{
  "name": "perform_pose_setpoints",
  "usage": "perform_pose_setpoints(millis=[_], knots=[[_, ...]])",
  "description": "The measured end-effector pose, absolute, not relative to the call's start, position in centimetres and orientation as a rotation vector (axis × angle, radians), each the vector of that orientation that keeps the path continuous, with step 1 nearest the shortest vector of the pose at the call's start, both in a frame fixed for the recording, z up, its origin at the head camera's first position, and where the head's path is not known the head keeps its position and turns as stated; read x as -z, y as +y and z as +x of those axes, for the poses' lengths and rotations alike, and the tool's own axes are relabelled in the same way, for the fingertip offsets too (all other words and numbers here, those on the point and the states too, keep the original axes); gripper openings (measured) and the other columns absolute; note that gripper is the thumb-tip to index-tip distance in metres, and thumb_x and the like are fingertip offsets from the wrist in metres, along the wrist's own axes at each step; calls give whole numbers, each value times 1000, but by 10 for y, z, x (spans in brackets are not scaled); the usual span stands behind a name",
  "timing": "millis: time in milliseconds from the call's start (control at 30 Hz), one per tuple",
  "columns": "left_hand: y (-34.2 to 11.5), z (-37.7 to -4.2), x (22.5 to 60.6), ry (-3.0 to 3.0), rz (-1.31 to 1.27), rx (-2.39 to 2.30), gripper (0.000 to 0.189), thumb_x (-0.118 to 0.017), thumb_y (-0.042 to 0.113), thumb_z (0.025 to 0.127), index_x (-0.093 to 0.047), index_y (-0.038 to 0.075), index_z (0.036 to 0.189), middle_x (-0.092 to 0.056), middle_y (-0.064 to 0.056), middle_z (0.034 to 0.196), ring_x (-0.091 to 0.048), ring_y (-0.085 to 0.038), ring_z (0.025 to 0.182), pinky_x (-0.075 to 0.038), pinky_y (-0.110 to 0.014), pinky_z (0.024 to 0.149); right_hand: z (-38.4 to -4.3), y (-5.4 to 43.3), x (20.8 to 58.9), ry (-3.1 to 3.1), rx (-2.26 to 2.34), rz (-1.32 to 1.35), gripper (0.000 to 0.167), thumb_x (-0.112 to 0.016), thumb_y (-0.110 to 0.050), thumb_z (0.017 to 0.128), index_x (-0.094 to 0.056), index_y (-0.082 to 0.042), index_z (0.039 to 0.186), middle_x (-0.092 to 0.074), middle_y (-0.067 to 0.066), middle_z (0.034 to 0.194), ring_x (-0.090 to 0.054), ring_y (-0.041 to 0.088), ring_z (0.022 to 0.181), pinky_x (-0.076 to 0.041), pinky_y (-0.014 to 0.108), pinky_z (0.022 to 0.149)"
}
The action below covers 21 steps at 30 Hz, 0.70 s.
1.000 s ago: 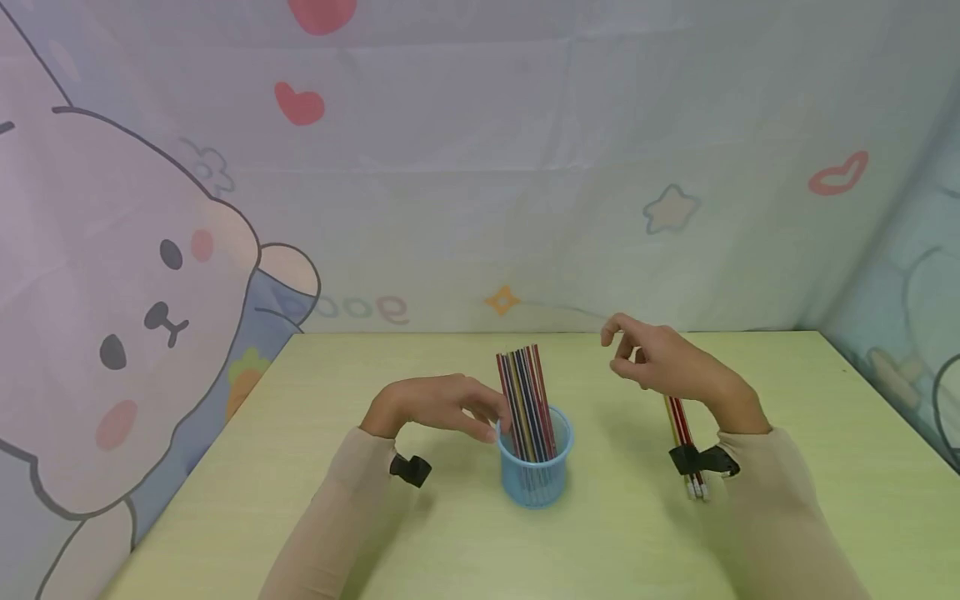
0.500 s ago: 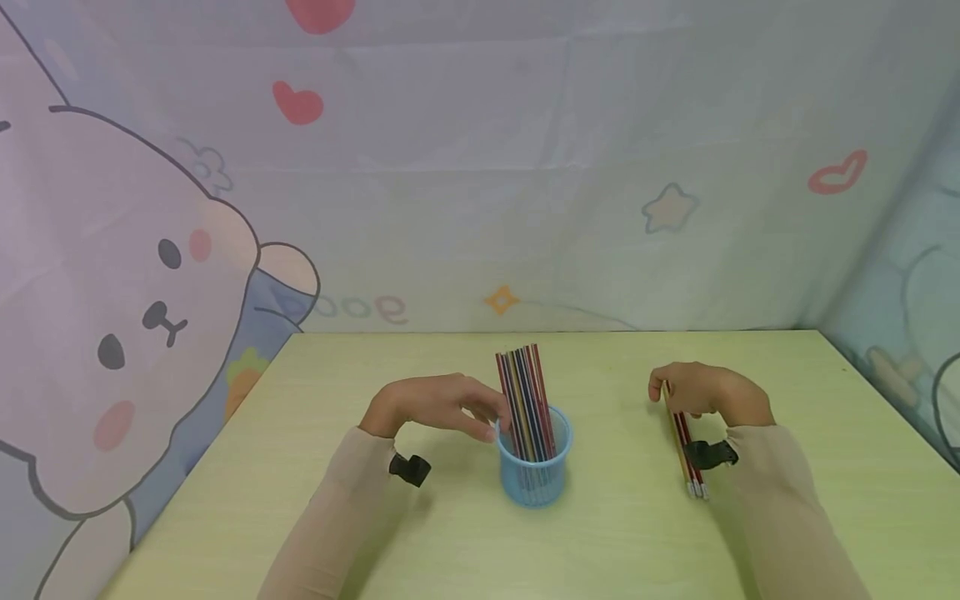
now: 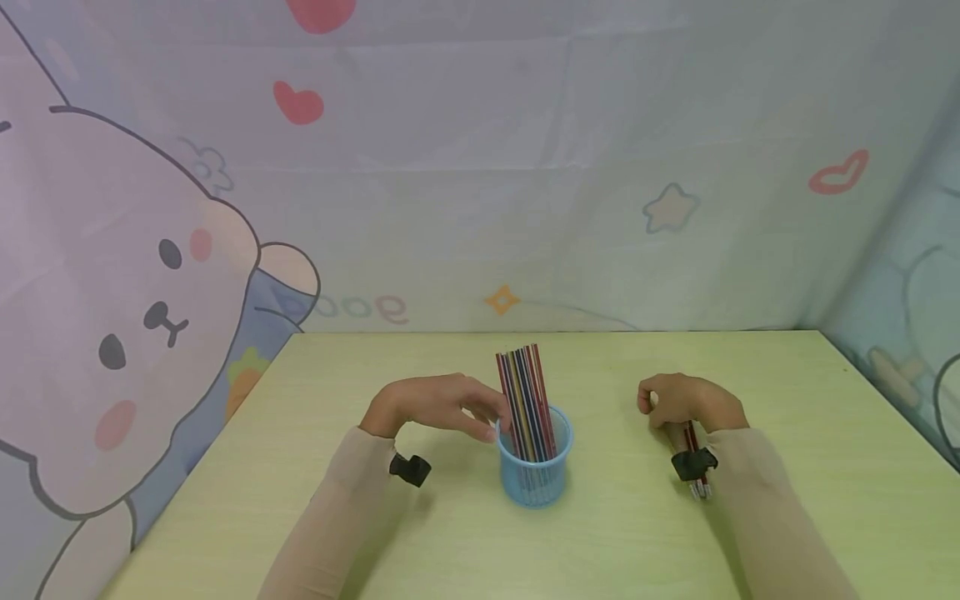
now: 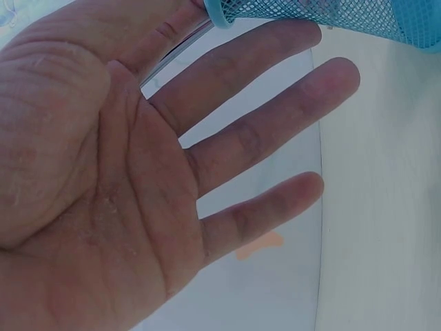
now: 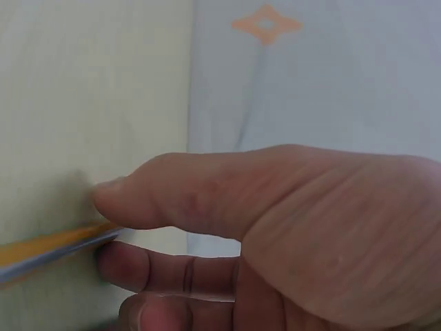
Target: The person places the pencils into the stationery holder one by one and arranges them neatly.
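A blue mesh pencil cup (image 3: 534, 483) stands on the table, with several striped pencils (image 3: 531, 404) leaning to the left in it. My left hand (image 3: 450, 404) pinches the cup's left rim between thumb and index finger; its other fingers extend loosely in the left wrist view. To the right, my right hand (image 3: 678, 400) is low over the table. Between its thumb and fingertips it pinches a yellow pencil (image 5: 48, 247), plain in the right wrist view. Dark red pencils (image 3: 692, 437) lie under that wrist, partly hidden, their white eraser ends towards me.
The pale yellow-green table (image 3: 600, 550) ends at a cloth backdrop (image 3: 480, 167) printed with a bear, hearts and stars. Bare tabletop lies between the cup and the right hand. A black strap (image 3: 693, 463) crosses the right wrist.
My right hand has come down from above the table onto the lying pencils, then shifted slightly left with the yellow pencil pinched. My left hand and the cup have stayed put.
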<state>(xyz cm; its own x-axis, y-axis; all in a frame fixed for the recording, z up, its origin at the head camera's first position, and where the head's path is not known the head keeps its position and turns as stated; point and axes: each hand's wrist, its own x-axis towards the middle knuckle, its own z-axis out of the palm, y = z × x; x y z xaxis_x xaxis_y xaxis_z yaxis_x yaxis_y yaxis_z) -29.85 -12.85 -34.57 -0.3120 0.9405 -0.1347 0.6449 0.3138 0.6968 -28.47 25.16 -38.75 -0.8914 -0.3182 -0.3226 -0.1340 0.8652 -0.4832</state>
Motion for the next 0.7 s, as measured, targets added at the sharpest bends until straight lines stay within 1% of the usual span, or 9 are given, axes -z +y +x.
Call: perform_pose_setpoints(millis=[133,200,300,367,433,533,600,633,700], knots=[[-129,-299,346,2050,1414,-729,21,-64,18,99,-65,2,113,-66,-14,116,-64,-8,111,-50,-28,100,-285,238,391,2692,580,-412,17,-61,4,82,-54,-12,86,-48,3,81,-39,17,63,-33,31,57],[-129,-299,347,2050,1419,-728,21,-64,18,99,-64,3,112,-66,-14,116,-64,-8,111,-50,-28,100,-284,232,391,2718,530,-443,17,-62,1,82,-54,-13,84,-49,2,77,-41,17,60,-38,38,63],[-129,-299,347,2051,1419,-730,20,-64,18,99,-65,3,112,-66,-14,116,-64,-8,111,-50,-28,100,-287,222,393,2701,529,-508,14,-63,-3,86,-55,-15,85,-51,0,72,-43,14,57,-38,44,68],[-129,-299,347,2054,1417,-730,20,-65,19,99,-65,4,112,-66,-13,116,-64,-8,111,-50,-28,99,-290,217,394,2672,590,-599,10,-61,-5,90,-57,-14,88,-53,-1,72,-42,13,56,-38,43,67],[-129,-298,347,2051,1418,-733,20,-65,19,99,-65,4,112,-67,-13,116,-64,-10,112,-50,-28,99,-292,212,393,2624,694,-691,6,-59,-6,93,-58,-11,92,-53,-2,70,-39,11,55,-37,34,60],[-129,-298,347,2042,1423,-739,20,-65,19,99,-65,4,112,-66,-13,116,-64,-13,113,-50,-28,99,-292,206,384,2586,831,-813,4,-55,-4,94,-57,-6,97,-51,-3,68,-35,9,55,-33,26,54],[-129,-298,346,2041,1421,-741,20,-65,18,98,-65,3,112,-67,-13,116,-64,-13,113,-50,-28,99,-289,201,374,2607,879,-868,10,-54,-2,92,-57,-7,100,-52,-2,67,-40,10,57,-35,26,56],[-128,-298,345,2041,1420,-742,20,-65,17,98,-65,3,112,-67,-13,116,-65,-15,113,-50,-28,99,-287,199,368,2623,899,-895,12,-53,-2,91,-57,-7,101,-53,-1,69,-42,11,58,-36,26,56],[-128,-298,344,2042,1419,-741,21,-65,17,98,-65,2,113,-67,-13,116,-65,-14,113,-50,-28,99,-284,195,358,2663,938,-933,15,-53,-1,90,-57,-11,102,-56,-1,74,-46,12,61,-40,28,58]])
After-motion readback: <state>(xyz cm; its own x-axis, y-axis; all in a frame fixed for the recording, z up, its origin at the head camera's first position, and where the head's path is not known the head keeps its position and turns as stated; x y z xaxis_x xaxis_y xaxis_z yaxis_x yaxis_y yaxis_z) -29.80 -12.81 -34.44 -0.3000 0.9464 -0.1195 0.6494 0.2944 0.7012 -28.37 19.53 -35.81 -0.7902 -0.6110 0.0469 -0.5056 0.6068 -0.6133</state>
